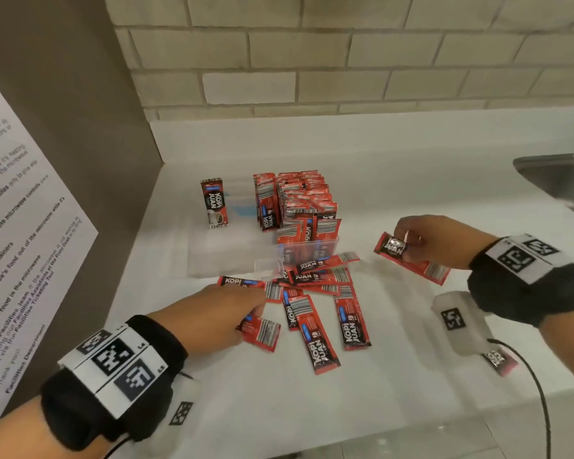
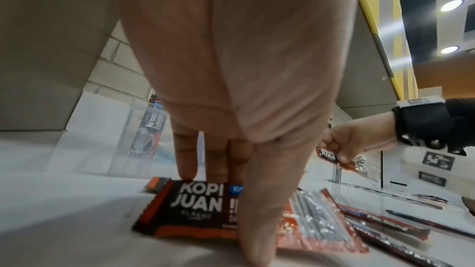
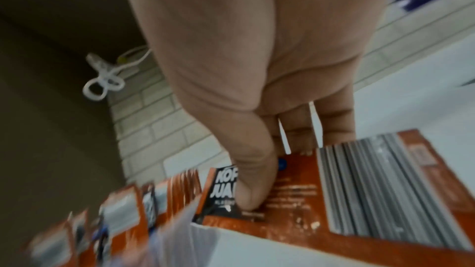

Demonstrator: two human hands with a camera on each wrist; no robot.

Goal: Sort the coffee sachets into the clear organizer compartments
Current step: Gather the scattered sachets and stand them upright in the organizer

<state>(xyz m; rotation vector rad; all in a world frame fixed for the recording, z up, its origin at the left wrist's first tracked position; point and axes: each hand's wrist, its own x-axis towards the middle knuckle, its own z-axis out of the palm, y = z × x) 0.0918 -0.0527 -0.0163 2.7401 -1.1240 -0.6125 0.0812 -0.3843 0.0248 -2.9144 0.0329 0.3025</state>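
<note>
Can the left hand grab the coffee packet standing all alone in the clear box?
Probably yes. The left hand is busy on a loose sachet, but nothing blocks the way to the lone sachet in the organizer.

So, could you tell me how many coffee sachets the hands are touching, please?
2: the lifted sachet pinched in the right hand, right of the organizer; the counter sachet pinched under the left hand. No others show.
</note>
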